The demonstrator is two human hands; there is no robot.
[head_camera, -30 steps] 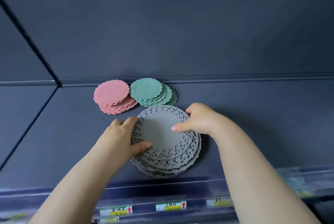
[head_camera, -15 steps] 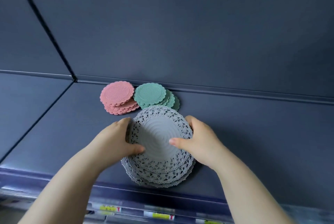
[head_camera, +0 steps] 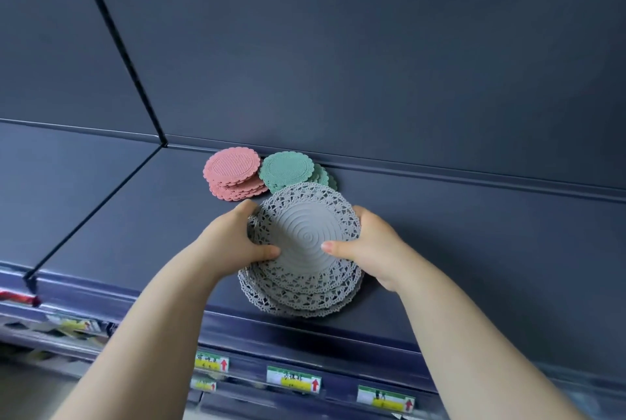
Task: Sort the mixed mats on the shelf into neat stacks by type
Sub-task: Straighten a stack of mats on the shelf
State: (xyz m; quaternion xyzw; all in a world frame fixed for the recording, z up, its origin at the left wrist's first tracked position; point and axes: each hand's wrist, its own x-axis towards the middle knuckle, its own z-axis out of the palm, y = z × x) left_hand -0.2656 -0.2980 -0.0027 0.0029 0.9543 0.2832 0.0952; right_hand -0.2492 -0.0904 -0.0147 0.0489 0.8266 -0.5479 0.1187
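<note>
Grey lace mats (head_camera: 305,260) in a loose stack near the front edge of the dark shelf (head_camera: 474,250). Left hand (head_camera: 233,243) grips the stack's left rim, thumb on the top mat; right hand (head_camera: 369,246) grips the right rim, thumb likewise on top. Pink mats (head_camera: 232,172) and green mats (head_camera: 288,170) stacked side by side at the far wall, green stack fanned rightward. Price labels (head_camera: 293,379) below the shelf.

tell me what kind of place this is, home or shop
Most likely a shop. The dark metal shelf has price labels clipped below its front edge, and identical mats sit in stock-like stacks: pink mats, green mats, and the grey lace mats that the left hand and right hand grip.
</note>
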